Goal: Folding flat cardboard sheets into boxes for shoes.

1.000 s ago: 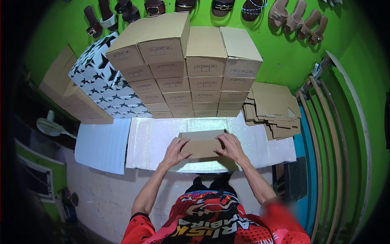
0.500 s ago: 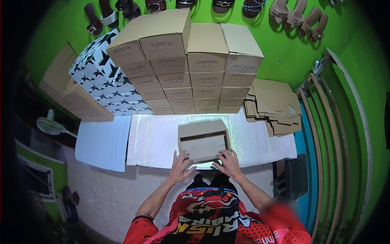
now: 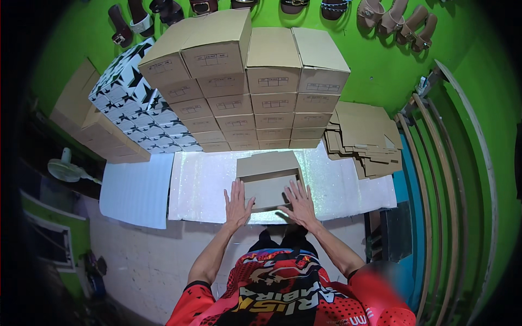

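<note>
A brown cardboard box (image 3: 270, 188) sits in front of me on the pale, glittery table cover (image 3: 206, 179). Its lid flap (image 3: 267, 164) is raised along the far side, and the inside shows bare card. My left hand (image 3: 237, 205) lies along the box's left side, fingers stretched out and pointing away from me. On the near right corner rests my right hand (image 3: 299, 204), its fingers spread over the right edge. Neither hand is wrapped round anything.
Stacked brown boxes (image 3: 228, 108) stand at the back, beside white boxes with black stars (image 3: 138, 117). Flat cardboard sheets (image 3: 370, 133) lie at the right end. A white foam sheet (image 3: 135, 190) covers the left end, near a fan (image 3: 66, 167). Sandals (image 3: 375, 15) hang on the green wall.
Both hands have slid forward along the box's sides. Their fingers, curled at the near corners before, are now straightened and spread. The box's near wall now stands more squarely.
</note>
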A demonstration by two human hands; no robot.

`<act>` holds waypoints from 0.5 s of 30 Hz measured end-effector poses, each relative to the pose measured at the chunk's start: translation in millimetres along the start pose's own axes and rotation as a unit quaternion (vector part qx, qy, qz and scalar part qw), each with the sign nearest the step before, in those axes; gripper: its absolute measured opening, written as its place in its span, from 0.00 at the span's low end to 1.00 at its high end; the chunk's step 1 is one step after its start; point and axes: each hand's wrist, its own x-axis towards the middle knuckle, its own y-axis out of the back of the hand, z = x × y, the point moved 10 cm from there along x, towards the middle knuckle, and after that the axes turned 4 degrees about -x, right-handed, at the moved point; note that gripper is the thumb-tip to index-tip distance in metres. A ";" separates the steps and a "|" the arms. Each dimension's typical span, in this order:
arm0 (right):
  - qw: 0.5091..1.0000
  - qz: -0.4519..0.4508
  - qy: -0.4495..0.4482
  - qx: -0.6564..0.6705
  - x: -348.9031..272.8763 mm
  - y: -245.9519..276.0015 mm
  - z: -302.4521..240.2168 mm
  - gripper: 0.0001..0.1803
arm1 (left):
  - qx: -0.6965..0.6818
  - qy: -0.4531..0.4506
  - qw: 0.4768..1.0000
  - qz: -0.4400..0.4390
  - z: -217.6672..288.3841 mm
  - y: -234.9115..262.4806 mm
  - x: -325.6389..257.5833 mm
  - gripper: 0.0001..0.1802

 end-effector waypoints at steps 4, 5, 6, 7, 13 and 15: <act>0.994 0.027 -0.096 0.046 6.1 -1.3 29.2 0.51 | -0.035 0.012 0.999 0.012 -1.6 4.0 0.7 0.47; 0.994 0.031 -0.084 0.058 6.9 -1.7 28.2 0.51 | -0.045 0.008 0.999 0.012 -0.3 6.0 2.8 0.47; 0.994 0.033 -0.085 0.058 5.8 -2.2 29.6 0.51 | -0.044 0.006 0.999 0.012 1.1 8.1 4.3 0.47; 0.995 0.021 -0.088 0.028 4.3 -3.1 27.7 0.51 | -0.027 0.014 0.999 -0.009 0.4 6.5 3.7 0.47; 0.996 0.013 -0.083 -0.015 10.7 18.8 18.6 0.54 | -0.015 0.016 0.999 0.026 -0.2 27.9 13.4 0.46; 0.996 0.042 -0.083 0.002 28.2 28.7 18.6 0.54 | -0.022 0.017 0.998 0.055 -0.3 31.1 23.9 0.46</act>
